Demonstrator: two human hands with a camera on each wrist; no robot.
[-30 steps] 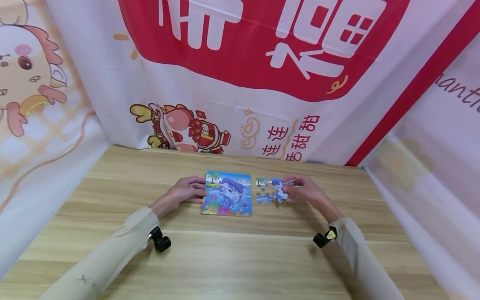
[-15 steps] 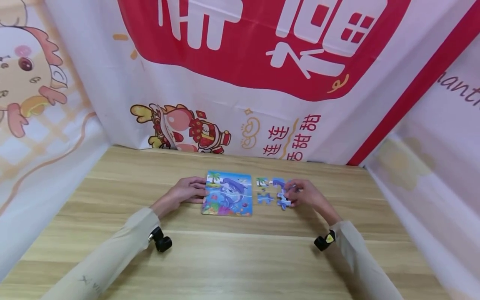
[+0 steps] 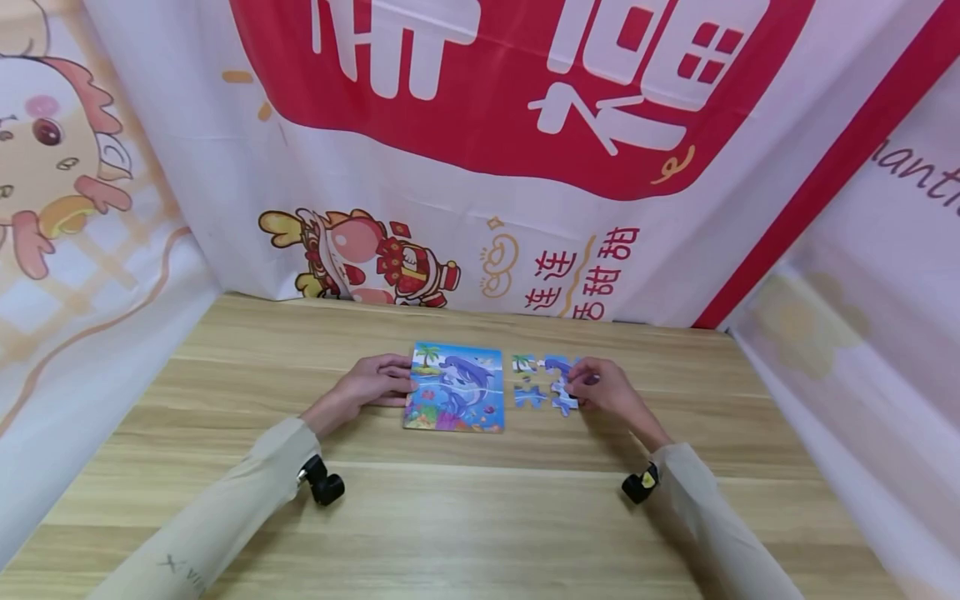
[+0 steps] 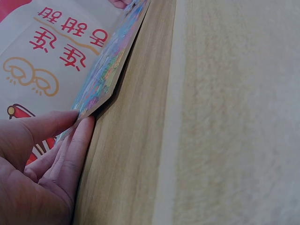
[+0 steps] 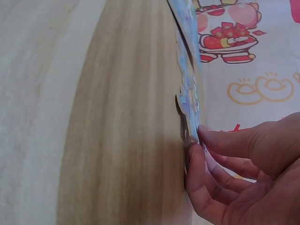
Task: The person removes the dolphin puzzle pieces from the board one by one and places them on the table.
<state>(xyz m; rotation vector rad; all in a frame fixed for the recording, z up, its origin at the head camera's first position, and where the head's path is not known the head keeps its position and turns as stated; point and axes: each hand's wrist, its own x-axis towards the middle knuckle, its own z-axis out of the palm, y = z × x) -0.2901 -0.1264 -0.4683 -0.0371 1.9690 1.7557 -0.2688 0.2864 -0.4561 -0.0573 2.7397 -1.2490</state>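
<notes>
Printed cloth [image 3: 180,167] at 9, 12 and 3 o'clock, wood-grain desk [image 3: 450,517] below.

Left hand [image 3: 375,382]: clamped on the picture card [image 3: 459,388] at its 9 o'clock edge, thumb on top, finger against the edge. Light pinch should do; dragging or tilting the card would spoil it as a reference.

Puzzle pieces sit on the desk at the card's 3 o'clock, just beside it. Within the cluster: palm-tree piece [image 3: 522,363] at 10, lower-left piece [image 3: 530,397] at 8, gap visible between them. Dolphin pieces [image 3: 564,402] at 1 to 4.

Right hand [image 3: 609,388]: at the cluster's 3 o'clock, thumb and index together on the dolphin pieces; can't tell if it has one or both. Edge looks slightly off the desk.

My read: step in hand is alignment. Level the edge, match tabs to sockets, then press straight down. Don't shove toward 9; loose pieces would likely skate.
</notes>
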